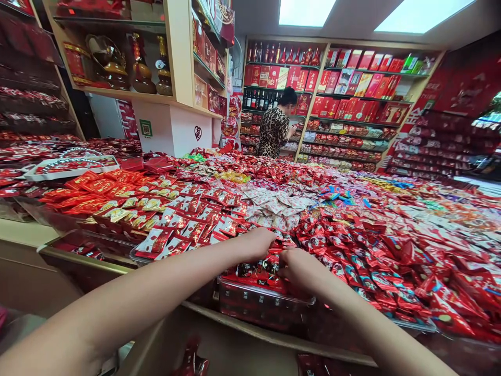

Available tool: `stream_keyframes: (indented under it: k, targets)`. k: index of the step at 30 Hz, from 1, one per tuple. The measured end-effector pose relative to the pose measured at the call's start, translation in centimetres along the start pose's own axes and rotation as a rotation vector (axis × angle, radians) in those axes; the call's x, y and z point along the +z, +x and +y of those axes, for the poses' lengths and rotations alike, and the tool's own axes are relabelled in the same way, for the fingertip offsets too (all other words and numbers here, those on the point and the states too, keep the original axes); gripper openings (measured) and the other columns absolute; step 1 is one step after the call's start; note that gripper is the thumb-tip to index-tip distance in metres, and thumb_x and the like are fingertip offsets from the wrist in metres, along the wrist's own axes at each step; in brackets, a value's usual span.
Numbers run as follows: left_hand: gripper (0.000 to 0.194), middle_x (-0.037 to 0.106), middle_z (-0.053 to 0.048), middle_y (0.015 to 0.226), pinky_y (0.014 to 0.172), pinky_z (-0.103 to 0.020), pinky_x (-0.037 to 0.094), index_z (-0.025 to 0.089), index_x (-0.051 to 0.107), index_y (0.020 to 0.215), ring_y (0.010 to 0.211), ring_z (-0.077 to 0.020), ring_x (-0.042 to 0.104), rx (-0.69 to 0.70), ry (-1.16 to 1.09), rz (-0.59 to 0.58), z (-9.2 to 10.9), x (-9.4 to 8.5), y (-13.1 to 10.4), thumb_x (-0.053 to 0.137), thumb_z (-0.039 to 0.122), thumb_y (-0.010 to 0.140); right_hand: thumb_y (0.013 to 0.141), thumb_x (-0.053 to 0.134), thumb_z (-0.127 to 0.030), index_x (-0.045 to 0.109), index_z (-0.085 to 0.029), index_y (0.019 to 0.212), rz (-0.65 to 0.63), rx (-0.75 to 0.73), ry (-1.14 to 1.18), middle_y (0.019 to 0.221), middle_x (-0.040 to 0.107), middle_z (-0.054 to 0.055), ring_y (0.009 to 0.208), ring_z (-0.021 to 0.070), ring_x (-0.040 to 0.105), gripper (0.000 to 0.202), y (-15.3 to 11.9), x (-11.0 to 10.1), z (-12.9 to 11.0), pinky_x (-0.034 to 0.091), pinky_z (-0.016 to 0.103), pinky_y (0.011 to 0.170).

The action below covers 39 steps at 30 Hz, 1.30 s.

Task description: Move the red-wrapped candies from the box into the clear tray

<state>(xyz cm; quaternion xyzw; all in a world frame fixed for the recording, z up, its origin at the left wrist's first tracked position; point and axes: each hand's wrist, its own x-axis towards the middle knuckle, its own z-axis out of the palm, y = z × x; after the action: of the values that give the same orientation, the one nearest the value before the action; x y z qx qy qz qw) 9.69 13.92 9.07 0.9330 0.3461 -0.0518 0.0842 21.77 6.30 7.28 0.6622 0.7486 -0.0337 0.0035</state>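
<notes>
Pinched on a wrapper or merely resting, the fingers of the two bare hands can't be made out; left hand [261,243] and right hand [299,265] are just apart, both over small, shiny red-and-black wrapped packets [258,269]. Those packets, too many to count, fill one clear plastic bin [266,293] at the front edge of the display. Beyond, one person in a leopard-print top [273,130] stands by the shelves [324,89], under two bright ceiling panels [307,11].
</notes>
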Motion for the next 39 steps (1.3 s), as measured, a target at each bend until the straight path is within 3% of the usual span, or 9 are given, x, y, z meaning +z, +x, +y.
stream_keyframes:
  k: [4,10,16,19,22,29,39]
  targets:
    - [0.014,0.062,-0.007,0.088,0.068,-0.029,0.044,0.017,0.061,0.088,0.082,-0.0205,0.057,0.104,-0.01,0.099,0.1,0.6,-0.7,0.053,0.021,0.078,0.069,0.048,-0.02,0.062,-0.016,0.081,-0.008,0.014,-0.003,0.086,0.067,0.011,0.076,0.0235,0.063,0.019,0.0,-0.1,0.0,0.041,0.028,0.056]
    - [0.01,0.064,-0.007,0.081,0.063,-0.025,0.042,0.017,0.066,0.075,0.075,-0.0209,0.059,0.165,-0.019,0.082,0.2,1.1,-1.3,0.061,0.024,0.07,0.07,0.044,-0.016,0.064,-0.016,0.077,-0.027,0.005,-0.023,0.082,0.069,0.012,0.076,0.0249,0.064,0.021,-0.6,-0.6,-0.4,0.041,0.029,0.057]
    - [0.012,0.066,-0.005,0.073,0.058,-0.023,0.041,0.019,0.067,0.077,0.07,-0.0196,0.059,0.158,-0.031,0.074,-0.6,1.4,-0.5,0.062,0.027,0.07,0.064,0.05,-0.015,0.064,-0.016,0.067,-0.058,0.023,-0.024,0.073,0.07,0.013,0.068,0.0266,0.065,0.015,-1.5,-0.8,-0.8,0.038,0.028,0.049]
    - [0.012,0.066,-0.003,0.069,0.053,-0.022,0.038,0.019,0.066,0.075,0.065,-0.0184,0.059,0.163,-0.038,0.054,-1.1,1.3,-0.4,0.062,0.029,0.07,0.072,0.047,-0.023,0.062,-0.019,0.082,0.0,0.035,-0.008,0.082,0.069,0.011,0.076,0.0257,0.064,0.018,-1.2,-0.9,-0.9,0.04,0.029,0.055]
    - [0.009,0.064,0.0,0.065,0.051,-0.021,0.037,0.02,0.065,0.074,0.062,-0.0154,0.058,0.172,-0.051,0.001,-1.8,1.0,-0.3,0.063,0.029,0.07,0.071,0.051,-0.03,0.057,-0.021,0.089,0.029,0.026,0.01,0.088,0.068,0.009,0.084,0.0247,0.062,0.021,-0.9,-0.5,-0.9,0.041,0.029,0.061]
    - [0.016,0.062,-0.001,0.074,0.063,-0.029,0.046,0.013,0.06,0.082,0.066,-0.0132,0.058,0.094,-0.026,-0.124,-2.3,0.2,-0.1,0.055,0.028,0.081,0.07,0.049,-0.021,0.056,-0.02,0.082,0.008,0.034,0.004,0.087,0.067,0.009,0.084,0.0242,0.062,0.014,-0.3,0.7,-0.3,0.039,0.029,0.06]
    - [0.018,0.06,-0.002,0.081,0.064,-0.03,0.048,0.013,0.058,0.088,0.071,-0.0142,0.057,0.06,0.003,-0.085,-1.9,0.6,0.9,0.055,0.029,0.081,0.068,0.041,-0.011,0.054,-0.021,0.083,-0.024,0.024,-0.021,0.082,0.066,0.008,0.077,0.0238,0.062,0.022,-0.2,0.5,-0.2,0.034,0.028,0.053]
